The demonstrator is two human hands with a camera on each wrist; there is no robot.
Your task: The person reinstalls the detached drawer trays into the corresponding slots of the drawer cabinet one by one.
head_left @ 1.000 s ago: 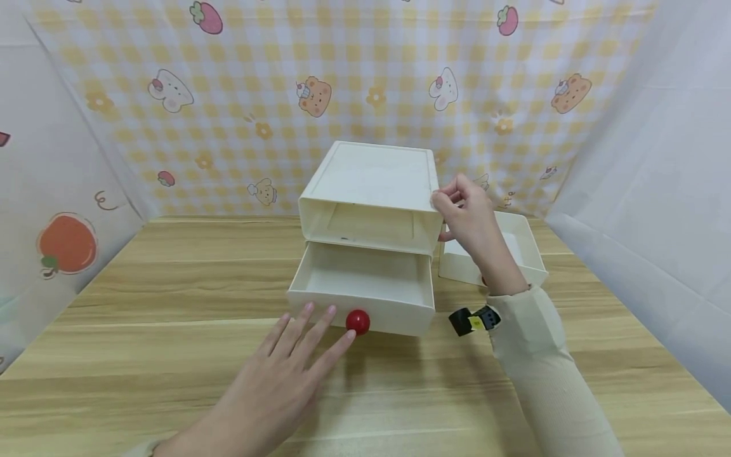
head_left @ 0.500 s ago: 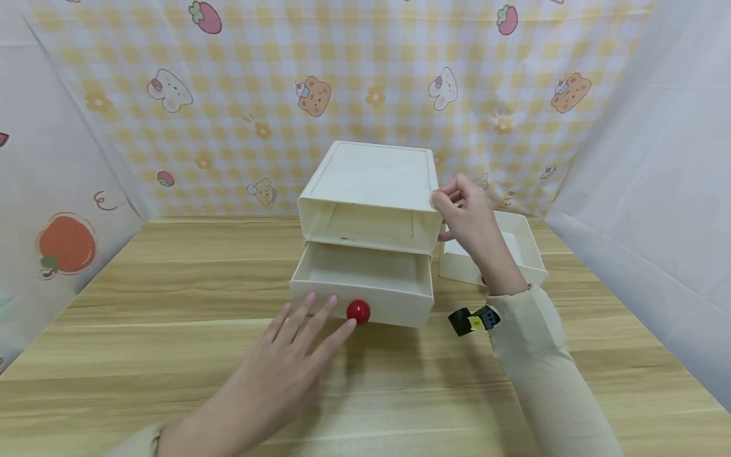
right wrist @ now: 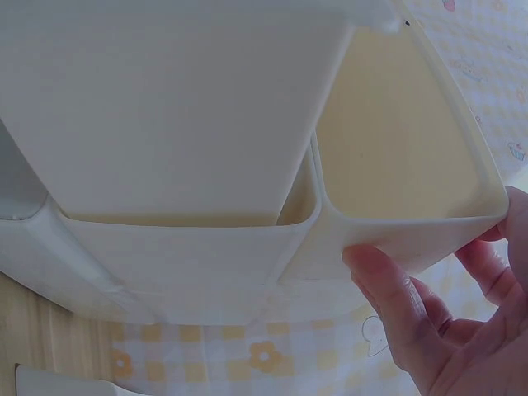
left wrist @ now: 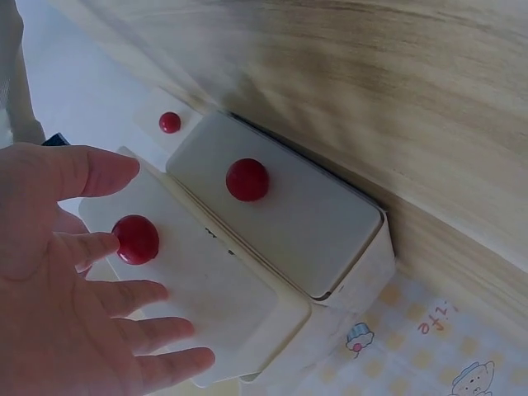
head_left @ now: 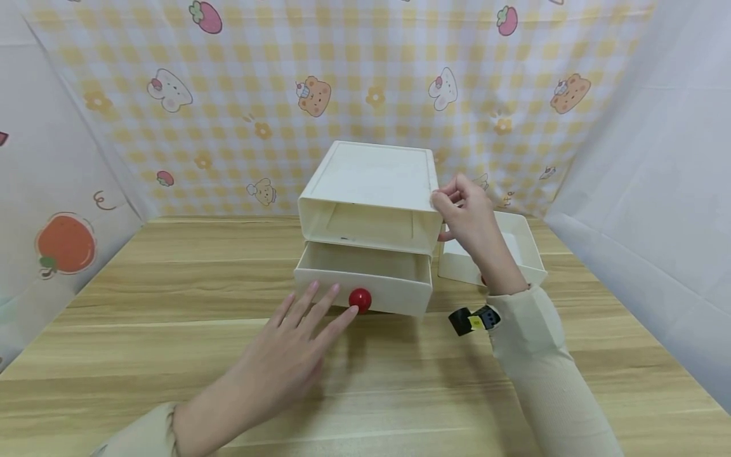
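Note:
A white drawer cabinet (head_left: 377, 174) stands on the table, its upper compartment (head_left: 374, 227) without a drawer. Below that, a white drawer (head_left: 394, 293) with a red knob (head_left: 360, 300) sticks partly out; its inside looks bare. My left hand (head_left: 285, 352) has its straight, spread fingers against the drawer front, one fingertip at the knob. In the left wrist view, a lower drawer (left wrist: 305, 223) sits flush in the cabinet. My right hand (head_left: 471, 216) holds the cabinet's upper right front corner; the right wrist view shows the thumb (right wrist: 371, 260) on the side wall.
A separate white drawer (head_left: 462, 268) lies on the table right of the cabinet, partly behind my right forearm. A black device (head_left: 474, 320) with a yellow label sits at my right cuff. A patterned cloth (head_left: 228, 127) hangs behind the wooden table (head_left: 143, 304).
My left hand has moved forward, and the drawer has slid farther into the cabinet, so less of its inside shows. My right hand and the cabinet have stayed in place.

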